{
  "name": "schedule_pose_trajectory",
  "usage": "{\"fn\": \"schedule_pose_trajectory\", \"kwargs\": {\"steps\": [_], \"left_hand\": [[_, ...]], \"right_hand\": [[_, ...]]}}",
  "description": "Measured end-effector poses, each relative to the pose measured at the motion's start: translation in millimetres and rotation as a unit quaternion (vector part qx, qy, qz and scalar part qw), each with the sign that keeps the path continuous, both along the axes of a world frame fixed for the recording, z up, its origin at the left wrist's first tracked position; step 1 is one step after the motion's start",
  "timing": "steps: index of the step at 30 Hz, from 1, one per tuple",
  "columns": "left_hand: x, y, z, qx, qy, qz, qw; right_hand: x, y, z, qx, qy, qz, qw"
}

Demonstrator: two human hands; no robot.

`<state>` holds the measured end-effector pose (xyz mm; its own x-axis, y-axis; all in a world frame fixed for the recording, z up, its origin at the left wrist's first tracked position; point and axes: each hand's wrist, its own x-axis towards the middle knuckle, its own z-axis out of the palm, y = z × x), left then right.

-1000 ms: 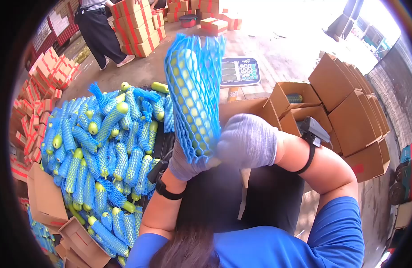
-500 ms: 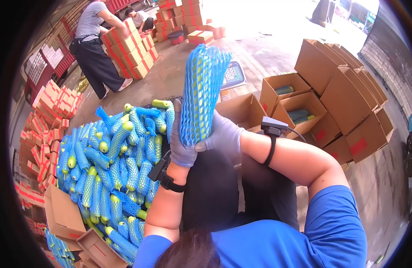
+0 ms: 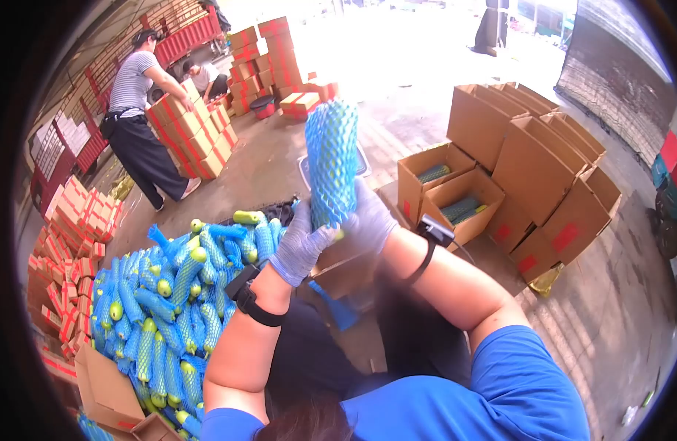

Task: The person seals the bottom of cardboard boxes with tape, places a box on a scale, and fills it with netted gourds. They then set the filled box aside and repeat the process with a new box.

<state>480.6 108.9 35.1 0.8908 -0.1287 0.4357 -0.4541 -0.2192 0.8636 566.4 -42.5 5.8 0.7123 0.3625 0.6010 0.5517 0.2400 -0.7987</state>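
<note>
A bundle of green vegetables in blue foam netting (image 3: 332, 165) stands upright between my two gloved hands. My left hand (image 3: 300, 246) is wrapped round its lower left side. My right hand (image 3: 371, 220), slightly blurred, presses against its lower right side. Just beyond the bundle lies a scale (image 3: 362, 160), partly hidden by it. Below my hands is an open carton, mostly covered by my arms, and a loose piece of blue netting (image 3: 338, 307) hangs near my knees. To the left lies a large pile of netted green vegetables (image 3: 162, 323).
Open cartons (image 3: 463, 202) holding netted vegetables stand at the right, beside several empty ones (image 3: 540, 165). Flattened red-taped boxes (image 3: 77, 235) lie far left. A person in a striped shirt (image 3: 132, 81) handles stacked boxes (image 3: 191, 136); another person (image 3: 204, 79) crouches behind.
The view has shifted. The netted bundle has moved away from my body and looks smaller, with both hands still on it. Loose blue netting now shows near my knees.
</note>
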Motion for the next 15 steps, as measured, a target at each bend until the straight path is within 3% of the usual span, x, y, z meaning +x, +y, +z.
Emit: {"fn": "schedule_pose_trajectory", "kwargs": {"steps": [1,3,5,6,7,9,10,12,13,14,15], "left_hand": [[15.4,-9.8,-4.7,-0.127,0.063,-0.052,0.988],[34.5,-19.9,-6.8,-0.128,0.060,-0.086,0.986],[42.7,-21.3,-25.3,-0.309,0.147,-0.157,0.926],[42.4,-18.3,-26.2,-0.386,0.172,-0.203,0.883],[46.2,-6.8,-30.3,-0.389,0.172,-0.202,0.882],[52.3,24.0,-46.6,-0.439,0.230,-0.198,0.846],[43.2,32.2,-35.5,-0.404,0.199,-0.174,0.876],[32.0,46.6,-21.8,-0.327,0.163,-0.135,0.921],[34.0,49.1,-19.9,-0.271,0.129,-0.115,0.947],[44.2,49.0,-24.0,-0.279,0.140,-0.107,0.944],[57.6,45.8,-28.2,-0.365,0.169,-0.159,0.902]], "right_hand": [[11.7,1.8,-11.7,-0.058,-0.106,-0.111,0.986],[24.6,-11.4,-16.7,-0.208,-0.230,-0.234,0.922],[-29.7,-33.4,52.4,-0.395,-0.007,-0.227,0.890],[-30.8,-33.9,49.3,-0.404,-0.040,-0.234,0.883],[-31.5,-35.7,51.6,-0.407,-0.040,-0.233,0.883],[-33.4,-41.6,54.5,-0.466,-0.118,-0.076,0.873],[-4.5,-42.2,26.9,-0.431,-0.127,-0.037,0.892],[48.1,-39.5,22.8,-0.286,0.129,0.099,0.944],[65.3,-34.1,30.0,-0.204,0.165,0.130,0.956],[68.1,-21.8,41.4,-0.139,0.217,0.156,0.953],[35.6,-6.5,81.6,-0.052,0.221,0.250,0.941]]}}
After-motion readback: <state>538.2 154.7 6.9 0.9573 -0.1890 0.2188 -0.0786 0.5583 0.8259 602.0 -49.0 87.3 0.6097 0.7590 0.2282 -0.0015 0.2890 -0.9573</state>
